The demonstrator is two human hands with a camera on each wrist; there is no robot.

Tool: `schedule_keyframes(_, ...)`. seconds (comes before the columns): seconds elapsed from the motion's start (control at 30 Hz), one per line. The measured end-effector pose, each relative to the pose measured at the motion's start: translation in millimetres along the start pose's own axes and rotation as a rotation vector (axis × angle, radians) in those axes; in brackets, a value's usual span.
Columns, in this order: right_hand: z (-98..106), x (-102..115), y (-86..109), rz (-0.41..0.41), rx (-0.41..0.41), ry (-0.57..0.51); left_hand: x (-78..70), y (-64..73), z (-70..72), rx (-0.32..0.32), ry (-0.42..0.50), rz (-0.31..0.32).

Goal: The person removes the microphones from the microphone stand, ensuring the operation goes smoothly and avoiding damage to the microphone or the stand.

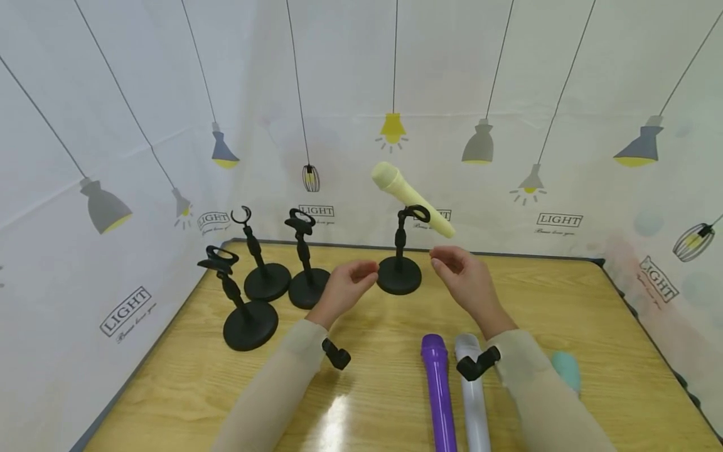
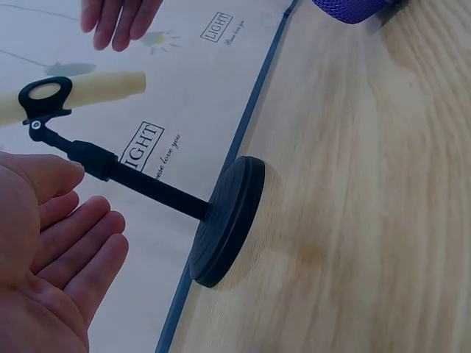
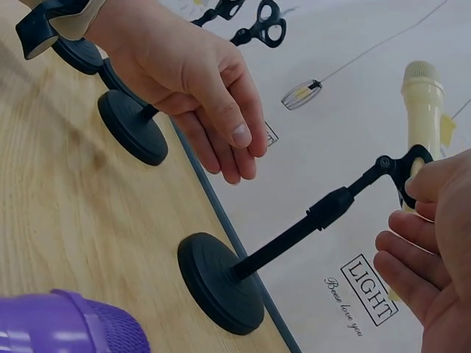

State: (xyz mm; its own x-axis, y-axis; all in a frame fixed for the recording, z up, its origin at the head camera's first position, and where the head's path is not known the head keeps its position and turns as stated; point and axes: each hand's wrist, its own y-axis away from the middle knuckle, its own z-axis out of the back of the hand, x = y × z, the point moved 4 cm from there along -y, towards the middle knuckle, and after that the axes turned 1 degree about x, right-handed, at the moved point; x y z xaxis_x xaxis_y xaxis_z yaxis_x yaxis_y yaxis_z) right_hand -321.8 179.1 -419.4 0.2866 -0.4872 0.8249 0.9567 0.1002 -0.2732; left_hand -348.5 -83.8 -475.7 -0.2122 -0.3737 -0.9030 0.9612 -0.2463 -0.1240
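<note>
A pale yellow microphone [image 1: 408, 193] sits tilted in the clip of a black desktop stand [image 1: 400, 276], head up to the left. On the left of this stand is my left hand [image 1: 346, 287], fingers loosely bent and nothing in them. My right hand [image 1: 467, 284] is on the other side, below the microphone's tail end, also holding nothing. Seen from the left wrist, the left palm [image 2: 44, 272] faces up beside the stand's pole. The right thumb [image 3: 438, 180] overlaps the clip in the right wrist view.
Three black stands with vacant clips, a front one [image 1: 250, 325], a back one [image 1: 268, 282] and another [image 1: 299, 295], stand at left. A purple microphone [image 1: 439, 389] and a silver-white one [image 1: 476, 414] lie in front. A teal rounded object [image 1: 567, 369] is partly behind the right sleeve.
</note>
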Motion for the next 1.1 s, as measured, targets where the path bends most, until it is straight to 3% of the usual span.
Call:
schedule_keyframes(0.37, 17.8, -3.8, -19.4, -0.042, -0.095, -0.006, -3.5, -27.5, -10.2, -0.012, 0.027, 0.006)
schedule_keyframes(0.63, 27.8, -13.0, -29.7, -0.039, -0.126, 0.063, -8.0, -46.0, -20.8, -0.007, 0.062, 0.004)
schedule_keyframes(0.9, 30.5, -21.3, -39.3, -0.09, -0.081, 0.103, -8.9, -59.8, -28.9, -0.064, 0.05, 0.02)
schedule_keyframes(1.1, 26.3, -18.9, -47.7, -0.112, -0.025, 0.174, -10.9, -70.5, -33.5, -0.061, 0.075, 0.032)
